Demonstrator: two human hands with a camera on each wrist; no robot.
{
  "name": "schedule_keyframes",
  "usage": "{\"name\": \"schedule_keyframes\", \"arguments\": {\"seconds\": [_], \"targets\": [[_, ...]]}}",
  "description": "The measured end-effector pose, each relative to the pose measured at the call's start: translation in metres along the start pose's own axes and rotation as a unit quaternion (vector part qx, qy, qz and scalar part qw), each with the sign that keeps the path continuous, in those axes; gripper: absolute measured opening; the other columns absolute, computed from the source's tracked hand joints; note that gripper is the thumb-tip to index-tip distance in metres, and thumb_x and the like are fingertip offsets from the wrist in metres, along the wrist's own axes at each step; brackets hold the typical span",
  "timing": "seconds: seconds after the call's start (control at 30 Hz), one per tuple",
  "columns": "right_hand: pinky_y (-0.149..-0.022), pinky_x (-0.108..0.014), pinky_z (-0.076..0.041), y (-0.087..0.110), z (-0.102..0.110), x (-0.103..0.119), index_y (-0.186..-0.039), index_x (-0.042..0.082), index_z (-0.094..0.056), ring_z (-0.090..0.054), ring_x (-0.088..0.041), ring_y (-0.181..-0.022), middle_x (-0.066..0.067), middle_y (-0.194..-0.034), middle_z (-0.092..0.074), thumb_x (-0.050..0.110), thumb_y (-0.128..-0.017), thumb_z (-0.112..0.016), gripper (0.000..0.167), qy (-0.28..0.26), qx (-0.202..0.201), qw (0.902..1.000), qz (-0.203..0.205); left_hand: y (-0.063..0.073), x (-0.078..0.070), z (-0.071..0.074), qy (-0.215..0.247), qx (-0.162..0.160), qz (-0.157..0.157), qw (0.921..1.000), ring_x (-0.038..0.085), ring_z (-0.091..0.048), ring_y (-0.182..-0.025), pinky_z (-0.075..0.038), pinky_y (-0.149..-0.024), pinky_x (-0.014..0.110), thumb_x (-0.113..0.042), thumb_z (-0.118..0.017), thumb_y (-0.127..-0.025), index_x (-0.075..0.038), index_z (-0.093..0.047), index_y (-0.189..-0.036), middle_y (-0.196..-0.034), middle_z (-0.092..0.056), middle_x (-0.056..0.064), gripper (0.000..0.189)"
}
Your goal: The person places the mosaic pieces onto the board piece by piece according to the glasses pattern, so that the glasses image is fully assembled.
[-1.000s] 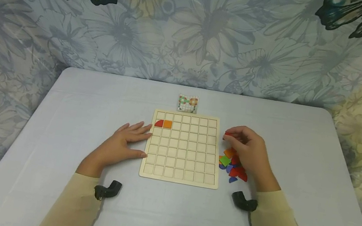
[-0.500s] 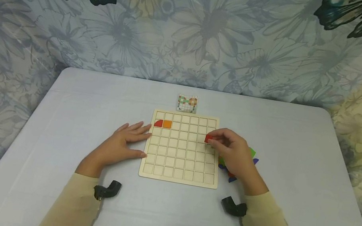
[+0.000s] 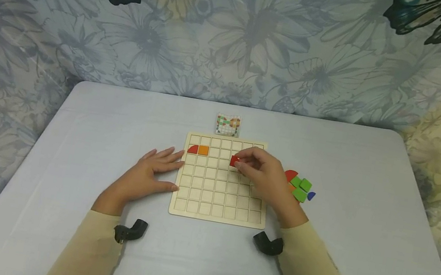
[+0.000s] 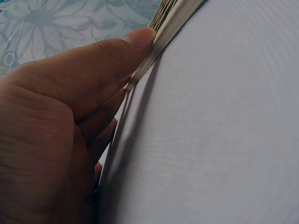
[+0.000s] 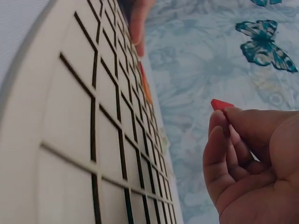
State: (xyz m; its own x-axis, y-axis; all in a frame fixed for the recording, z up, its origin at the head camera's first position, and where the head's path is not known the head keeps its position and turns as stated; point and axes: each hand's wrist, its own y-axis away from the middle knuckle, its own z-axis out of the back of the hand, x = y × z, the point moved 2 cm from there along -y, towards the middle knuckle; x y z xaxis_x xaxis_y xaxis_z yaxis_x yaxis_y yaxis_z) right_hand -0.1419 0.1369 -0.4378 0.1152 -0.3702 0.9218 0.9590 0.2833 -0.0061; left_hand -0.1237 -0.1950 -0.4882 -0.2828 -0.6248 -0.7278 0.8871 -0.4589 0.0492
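A pale wooden grid board [image 3: 215, 186] lies on the white table. In its second row from the back, at the left, sit a red quarter-round tile [image 3: 193, 149] and an orange square tile [image 3: 203, 150]. My right hand [image 3: 263, 172] pinches a red tile [image 3: 234, 161] between thumb and fingertips above the board's right half; the right wrist view shows this red tile [image 5: 221, 104] held clear of the board. With fingers spread, my left hand [image 3: 144, 180] touches the board's left edge. The thumb of my left hand [image 4: 70, 93] rests against that edge in the left wrist view.
Right of the board lies a loose pile of tiles, among them a green tile [image 3: 300, 195], a red tile [image 3: 291, 175] and a blue tile [image 3: 311, 196]; my right arm hides part of it. A small pattern card [image 3: 228, 125] sits behind the board.
My right hand has carried the red tile left from beside the pile to over the board, uncovering tiles on the pile's far side. My left hand has stayed in place.
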Motion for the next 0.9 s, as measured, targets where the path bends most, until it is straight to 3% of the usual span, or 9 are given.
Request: {"name": "schedule_keyframes", "arguments": {"seconds": [0.23,0.37,0.63,0.9], "targets": [[-0.086,-0.038,-0.062,-0.023,-0.014,-0.003,-0.118,0.006,-0.075,-0.073,-0.032,-0.092,-0.016,-0.105,-0.076,0.013,-0.107,-0.073,0.013,-0.022,0.008,0.9993,-0.030,0.000,0.002,-0.001,0.004,0.001,-0.005,1.0000,0.018,-0.022,-0.163,-0.002,-0.132,0.049,-0.034,-0.093,-0.090,-0.016,-0.062,-0.156,-0.169,-0.041,-0.010,0.075],[-0.087,-0.043,-0.062,-0.034,-0.022,-0.002,-0.116,0.006,-0.074,-0.073,-0.031,-0.092,-0.013,-0.104,-0.076,0.012,-0.108,-0.071,0.010,-0.026,0.010,0.9987,-0.043,0.000,0.003,0.000,0.000,0.001,-0.002,1.0000,0.017,-0.022,-0.163,-0.002,-0.132,0.048,-0.034,-0.092,-0.091,-0.016,-0.062,-0.156,-0.169,-0.041,-0.011,0.074],[-0.081,-0.037,-0.063,-0.056,-0.040,-0.005,-0.113,0.005,-0.073,-0.074,-0.024,-0.086,-0.007,-0.102,-0.077,0.009,-0.108,-0.070,0.007,-0.001,0.025,0.9984,-0.051,-0.001,0.003,0.001,-0.003,0.002,-0.002,1.0000,0.017,-0.022,-0.163,-0.002,-0.132,0.047,-0.033,-0.092,-0.091,-0.016,-0.062,-0.156,-0.169,-0.041,-0.011,0.074],[-0.077,-0.035,-0.063,-0.062,-0.053,-0.007,-0.112,0.007,-0.071,-0.074,-0.021,-0.083,-0.005,-0.099,-0.075,0.009,-0.109,-0.069,0.005,0.031,0.027,0.9960,-0.080,-0.001,0.003,0.001,0.002,0.003,-0.004,1.0000,0.016,-0.022,-0.163,-0.001,-0.132,0.047,-0.033,-0.092,-0.091,-0.015,-0.062,-0.156,-0.169,-0.041,-0.011,0.074]]}}
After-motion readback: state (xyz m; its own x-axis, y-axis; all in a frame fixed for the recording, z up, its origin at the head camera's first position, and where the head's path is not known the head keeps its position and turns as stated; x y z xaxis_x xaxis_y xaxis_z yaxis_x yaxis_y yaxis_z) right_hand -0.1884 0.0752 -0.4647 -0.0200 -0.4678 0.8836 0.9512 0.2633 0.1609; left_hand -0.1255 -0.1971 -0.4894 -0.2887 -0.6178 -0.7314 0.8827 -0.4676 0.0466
